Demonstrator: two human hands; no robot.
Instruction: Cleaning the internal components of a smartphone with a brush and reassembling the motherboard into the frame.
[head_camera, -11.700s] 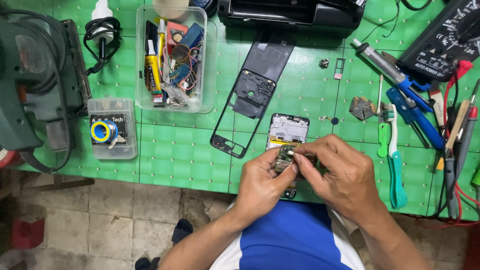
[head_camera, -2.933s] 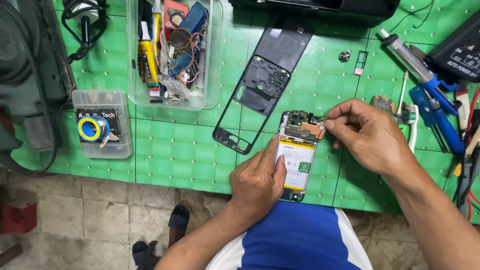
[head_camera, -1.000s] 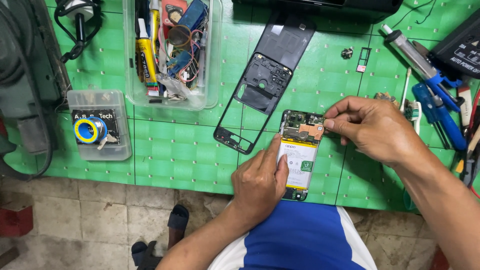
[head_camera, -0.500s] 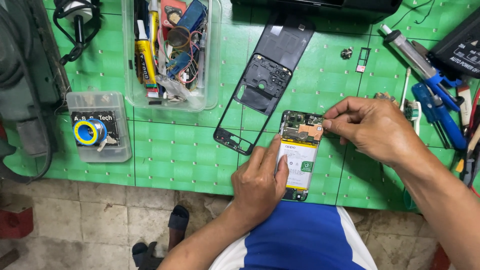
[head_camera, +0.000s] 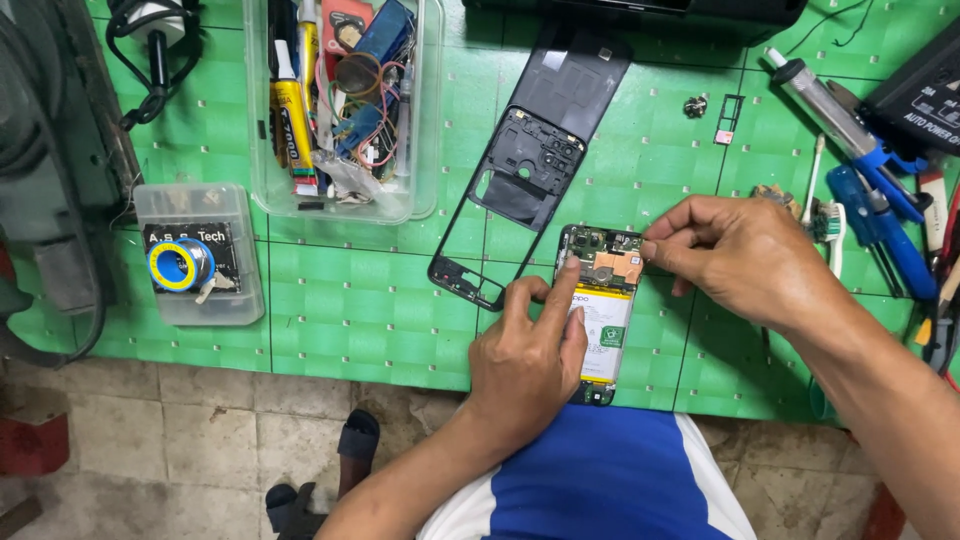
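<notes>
Opened phone (head_camera: 603, 300) pressed by left hand (head_camera: 528, 365), pinched by right hand (head_camera: 740, 255); black frame (head_camera: 530, 165) just beside.

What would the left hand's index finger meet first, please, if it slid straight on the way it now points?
Probably the circuit board at the top of the opened phone, which the left hand is already pressing; beyond it lies bare green mat.

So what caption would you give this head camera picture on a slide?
Left hand steadies an opened phone on a green mat while the right hand pinches at its top edge.
</notes>
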